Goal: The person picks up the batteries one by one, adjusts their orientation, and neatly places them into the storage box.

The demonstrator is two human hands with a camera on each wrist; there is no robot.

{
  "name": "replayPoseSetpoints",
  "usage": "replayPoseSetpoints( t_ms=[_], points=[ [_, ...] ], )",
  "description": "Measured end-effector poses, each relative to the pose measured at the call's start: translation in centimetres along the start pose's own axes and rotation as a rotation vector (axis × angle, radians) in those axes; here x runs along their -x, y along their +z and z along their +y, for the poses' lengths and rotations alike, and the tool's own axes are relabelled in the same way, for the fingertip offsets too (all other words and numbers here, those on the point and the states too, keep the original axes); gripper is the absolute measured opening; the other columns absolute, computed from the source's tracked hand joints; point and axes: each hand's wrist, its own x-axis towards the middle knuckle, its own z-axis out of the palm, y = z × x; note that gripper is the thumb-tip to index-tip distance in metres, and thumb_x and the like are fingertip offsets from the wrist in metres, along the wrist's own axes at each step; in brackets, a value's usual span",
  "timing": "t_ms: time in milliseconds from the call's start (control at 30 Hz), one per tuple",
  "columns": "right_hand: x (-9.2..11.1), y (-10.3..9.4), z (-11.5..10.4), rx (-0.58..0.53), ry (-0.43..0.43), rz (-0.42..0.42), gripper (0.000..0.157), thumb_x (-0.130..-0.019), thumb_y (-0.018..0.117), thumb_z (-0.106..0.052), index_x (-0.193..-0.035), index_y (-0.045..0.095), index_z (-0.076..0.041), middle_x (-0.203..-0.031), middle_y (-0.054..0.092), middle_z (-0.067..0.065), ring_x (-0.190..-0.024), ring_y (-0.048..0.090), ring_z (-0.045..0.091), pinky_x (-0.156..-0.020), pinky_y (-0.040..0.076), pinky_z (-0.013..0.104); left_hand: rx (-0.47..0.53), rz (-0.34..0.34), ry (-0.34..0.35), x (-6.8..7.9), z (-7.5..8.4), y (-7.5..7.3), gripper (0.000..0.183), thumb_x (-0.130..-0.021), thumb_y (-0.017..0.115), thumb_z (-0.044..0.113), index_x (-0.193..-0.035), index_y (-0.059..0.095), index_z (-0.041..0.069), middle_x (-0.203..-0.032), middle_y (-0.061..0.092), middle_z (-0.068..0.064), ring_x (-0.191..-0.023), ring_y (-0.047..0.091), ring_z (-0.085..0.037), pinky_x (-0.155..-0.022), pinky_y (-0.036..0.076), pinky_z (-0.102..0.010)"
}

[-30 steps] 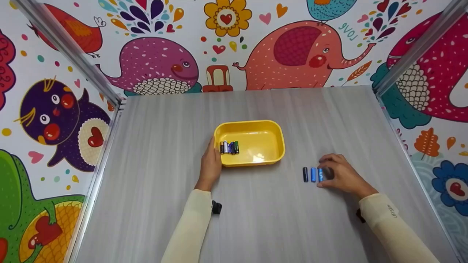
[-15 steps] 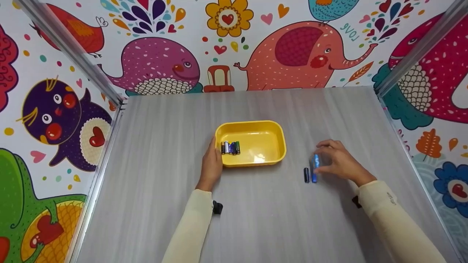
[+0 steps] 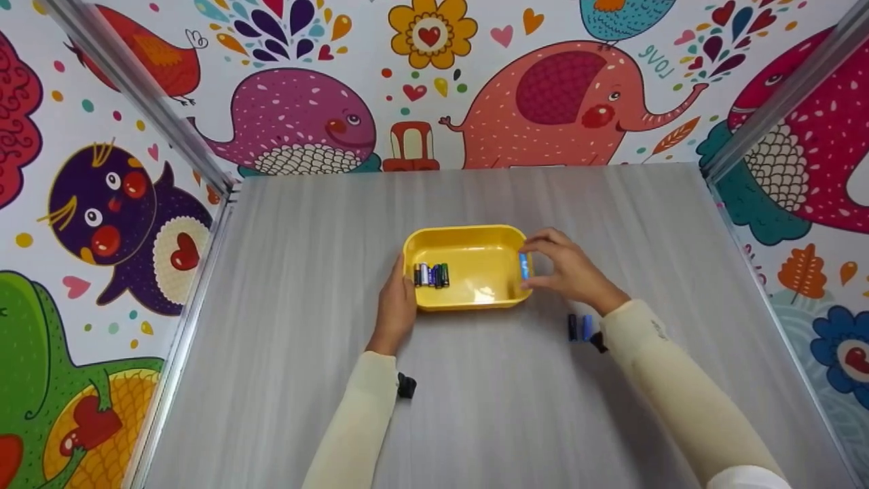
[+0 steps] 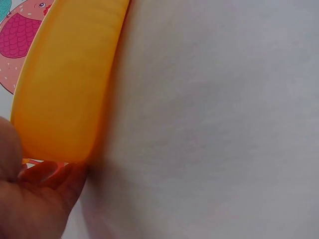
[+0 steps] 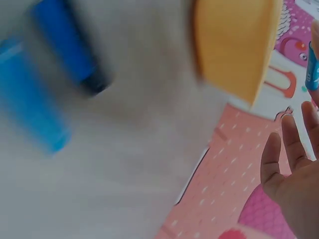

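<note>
A yellow plastic tray (image 3: pixel 485 261) sits on the grey table, with my left hand (image 3: pixel 396 309) gripping its left end. In the left wrist view the fingers (image 4: pixel 70 186) bend against the tray's outer wall. My right hand (image 3: pixel 570 268) pinches a light blue battery (image 3: pixel 524 265) between thumb and fingertips, over the tray's right end. That battery (image 5: pixel 312 72) also shows at the edge of the right wrist view, its other fingers spread. Several batteries (image 3: pixel 432 275) lie side by side at the left inside the tray. A dark battery (image 3: pixel 572 327) and a blue battery (image 3: pixel 587 327) lie on the table below my right hand.
The grey tabletop (image 3: pixel 489 394) extends around the tray. Cartoon-printed walls (image 3: pixel 407 88) stand at the back and both sides, with metal posts (image 3: pixel 142 102) at the corners. A black wrist strap piece (image 3: pixel 599 341) hangs close beside the blue battery.
My right hand has picked the light blue battery up from the row on the table and carried it left and away to the tray's right end. The left hand stays on the tray.
</note>
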Motion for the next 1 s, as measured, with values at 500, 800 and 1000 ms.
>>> replayPoseSetpoints(
  t_ms=[500, 800, 1000],
  points=[
    [-6.9, 5.3, -2.8, -0.137, 0.064, -0.038, 0.061, -0.077, 0.087, -0.041, -0.127, 0.070, -0.010, -0.133, 0.052, 0.005, -0.126, 0.052, 0.032, -0.114, 0.047, 0.049, 0.000, 0.009, -0.002, -0.1, 0.1, 0.0, 0.055, -0.110, 0.035, 0.013, -0.163, 0.023, 0.008, -0.168, 0.030, -0.010, -0.154, 0.030, -0.023, -0.127, 0.025, -0.041],
    [-8.4, 8.6, -3.1, -0.148, 0.129, -0.068, 0.053, -0.077, 0.090, -0.030, -0.123, 0.071, -0.012, -0.127, 0.053, 0.004, -0.124, 0.053, 0.029, -0.115, 0.045, 0.044, -0.001, -0.003, -0.008, -0.2, 0.0, 0.0, 0.055, -0.110, 0.036, 0.013, -0.163, 0.023, 0.006, -0.167, 0.031, -0.011, -0.153, 0.033, -0.025, -0.126, 0.028, -0.043],
    [-8.8, 10.1, -3.3, -0.134, 0.249, -0.120, 0.047, -0.077, 0.089, -0.036, -0.118, 0.070, -0.021, -0.125, 0.052, -0.003, -0.123, 0.050, 0.022, -0.117, 0.042, 0.041, -0.010, -0.001, -0.006, -0.2, 0.0, -0.1, 0.055, -0.110, 0.035, 0.013, -0.163, 0.023, 0.007, -0.167, 0.031, -0.010, -0.153, 0.033, -0.025, -0.126, 0.028, -0.042]
  ],
)
